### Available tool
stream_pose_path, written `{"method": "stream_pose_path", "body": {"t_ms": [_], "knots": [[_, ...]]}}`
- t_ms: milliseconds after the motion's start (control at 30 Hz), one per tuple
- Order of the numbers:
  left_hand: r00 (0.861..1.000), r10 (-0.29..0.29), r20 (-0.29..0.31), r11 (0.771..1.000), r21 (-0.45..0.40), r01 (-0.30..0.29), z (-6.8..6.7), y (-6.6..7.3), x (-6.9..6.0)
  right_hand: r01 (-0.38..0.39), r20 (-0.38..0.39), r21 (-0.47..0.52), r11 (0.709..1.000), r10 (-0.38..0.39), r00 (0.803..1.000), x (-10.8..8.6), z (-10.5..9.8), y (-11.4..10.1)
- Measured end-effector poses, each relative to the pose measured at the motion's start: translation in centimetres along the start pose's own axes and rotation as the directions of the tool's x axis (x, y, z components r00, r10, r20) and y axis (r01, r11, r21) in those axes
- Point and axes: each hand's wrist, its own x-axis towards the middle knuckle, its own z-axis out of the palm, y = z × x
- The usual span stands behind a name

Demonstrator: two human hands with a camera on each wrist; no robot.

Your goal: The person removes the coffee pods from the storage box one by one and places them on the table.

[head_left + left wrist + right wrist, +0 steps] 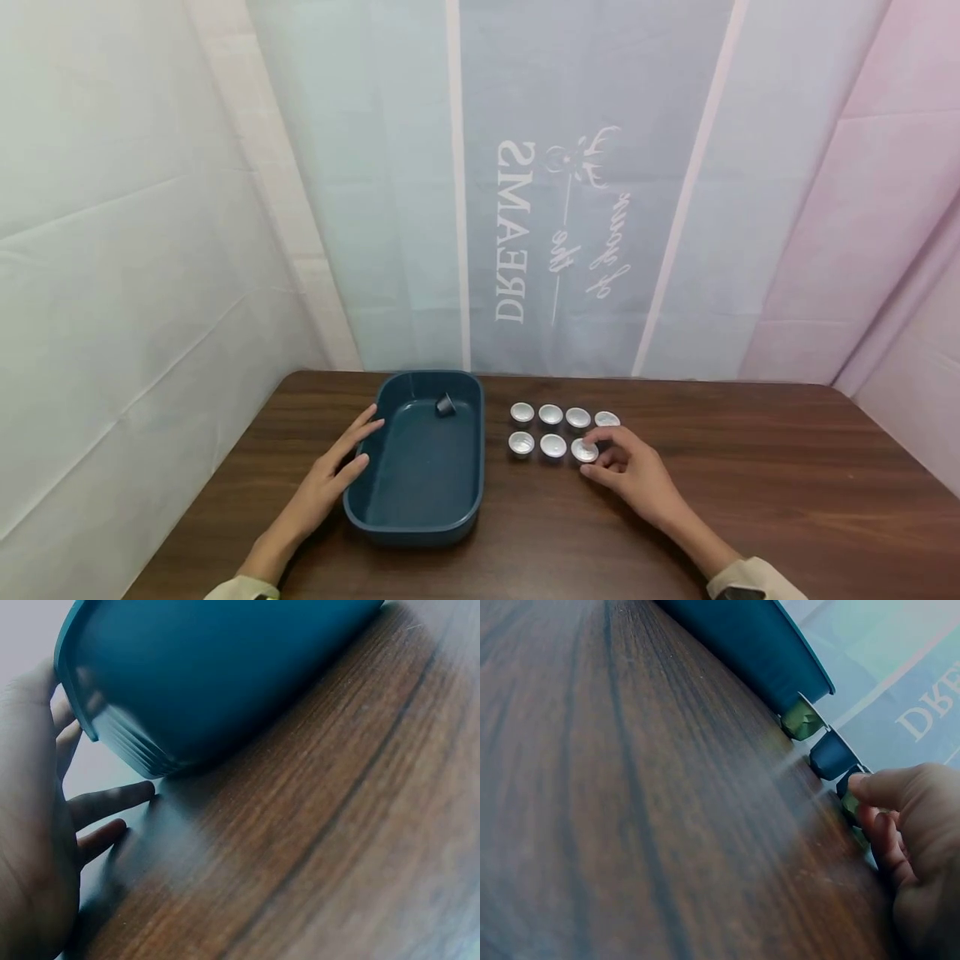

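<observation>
My right hand [633, 475] pinches a silver-lidded coffee capsule [582, 452] at the right end of the front row, thumb in front and index finger at its lid. The right wrist view shows the thumb against that capsule; its far side is hidden. To its left in the same row stand a dark blue capsule [832, 756] and a green capsule [802, 720]. My left hand [326, 483] rests with spread fingers on the left rim of a dark teal plastic tub [412, 532]. One dark capsule [446, 406] lies tipped inside, near the tub's back.
A back row of several lid-up capsules [551, 415] stands behind the front row, its right end partly covered by my right hand. All are on a brown wooden table [787, 483]. A printed curtain [585, 250] hangs right behind the table's far edge.
</observation>
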Motion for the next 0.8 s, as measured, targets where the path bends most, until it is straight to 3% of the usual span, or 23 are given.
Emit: {"method": "stream_pose_path", "body": {"t_ms": [333, 600, 800], "knots": [[1.0, -0.028, -0.011, 1.0, 0.007, 0.028, 0.2, 1.2, 0.5, 0.06, 0.021, 0.087, 0.994, -0.062, 0.998, 0.6, -1.0, 0.1], [0.999, -0.048, -0.021, 0.998, 0.051, 0.049, 0.6, 1.8, 0.5, -0.037, 0.018, 0.143, 0.989, 0.035, 0.999, 1.2, -1.8, -0.2], [0.998, -0.06, -0.028, 0.997, 0.042, 0.061, 1.0, 2.2, 0.2, -0.03, -0.067, 0.307, 0.951, 0.053, 0.996, 1.5, -2.0, -0.7]]}}
